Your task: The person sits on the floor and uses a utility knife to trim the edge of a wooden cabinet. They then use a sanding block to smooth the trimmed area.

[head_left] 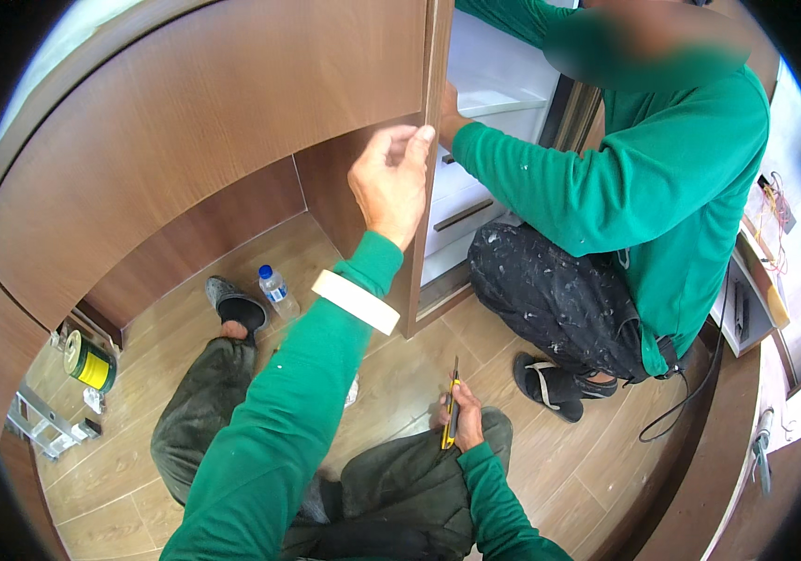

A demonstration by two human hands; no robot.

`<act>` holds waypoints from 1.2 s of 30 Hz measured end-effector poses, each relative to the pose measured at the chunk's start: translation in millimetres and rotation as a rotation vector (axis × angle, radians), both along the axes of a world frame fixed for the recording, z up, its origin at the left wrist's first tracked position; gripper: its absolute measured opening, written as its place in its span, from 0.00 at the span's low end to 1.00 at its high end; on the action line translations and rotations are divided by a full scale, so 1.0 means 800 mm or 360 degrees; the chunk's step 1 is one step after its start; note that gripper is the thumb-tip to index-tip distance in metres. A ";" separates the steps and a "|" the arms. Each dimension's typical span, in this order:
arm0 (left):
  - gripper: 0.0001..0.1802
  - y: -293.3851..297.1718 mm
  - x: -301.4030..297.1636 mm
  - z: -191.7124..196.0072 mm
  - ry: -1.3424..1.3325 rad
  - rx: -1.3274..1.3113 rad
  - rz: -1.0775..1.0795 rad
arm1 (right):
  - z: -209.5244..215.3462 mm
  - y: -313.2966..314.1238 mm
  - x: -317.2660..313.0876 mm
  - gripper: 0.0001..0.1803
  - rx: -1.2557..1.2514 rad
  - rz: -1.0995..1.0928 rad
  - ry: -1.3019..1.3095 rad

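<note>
My left hand (389,187) is raised at the front edge of an upright brown wood panel (417,234). Its thumb and fingers are pinched together by that edge, and what they hold, if anything, is too small to make out. A cream tape roll (356,301) sits around my left sleeve like a bracelet. Low down by my knee, my right hand (469,423) is closed round a yellow and black utility knife (452,411), its thin blade out and pointing up and away from me.
A co-worker in a green top (643,178) crouches at right beside a white drawer cabinet (461,210), one hand behind the panel edge. A water bottle (274,288), a green and yellow can (89,363) and a metal stepladder (45,425) stand left. A black cable (690,402) trails at right.
</note>
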State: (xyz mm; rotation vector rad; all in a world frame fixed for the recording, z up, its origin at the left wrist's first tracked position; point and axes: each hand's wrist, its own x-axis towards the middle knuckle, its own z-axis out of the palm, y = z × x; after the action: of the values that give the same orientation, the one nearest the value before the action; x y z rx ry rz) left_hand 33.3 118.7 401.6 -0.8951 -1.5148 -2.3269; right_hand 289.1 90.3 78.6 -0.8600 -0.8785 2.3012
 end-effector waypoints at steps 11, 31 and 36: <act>0.25 -0.021 0.007 -0.029 0.0829 -0.0442 0.0330 | 0.151 -0.008 -0.015 0.29 0.0769 0.0049 -0.0117; 0.22 -0.471 -0.229 -0.373 0.0005 -0.1656 0.0321 | 0.492 0.014 -0.112 0.27 0.3672 -0.0217 -0.1618; 0.38 -0.476 -0.228 -0.432 -0.0260 -0.2492 0.0754 | 0.497 0.020 -0.127 0.28 0.3901 -0.0132 -0.1818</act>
State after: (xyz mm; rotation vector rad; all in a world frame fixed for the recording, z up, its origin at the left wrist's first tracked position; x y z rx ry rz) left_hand -149.1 -262.3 55.9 -0.3757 -3.0818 -0.5624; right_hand 187.4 105.9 476.3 -0.5412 -2.5366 -0.6664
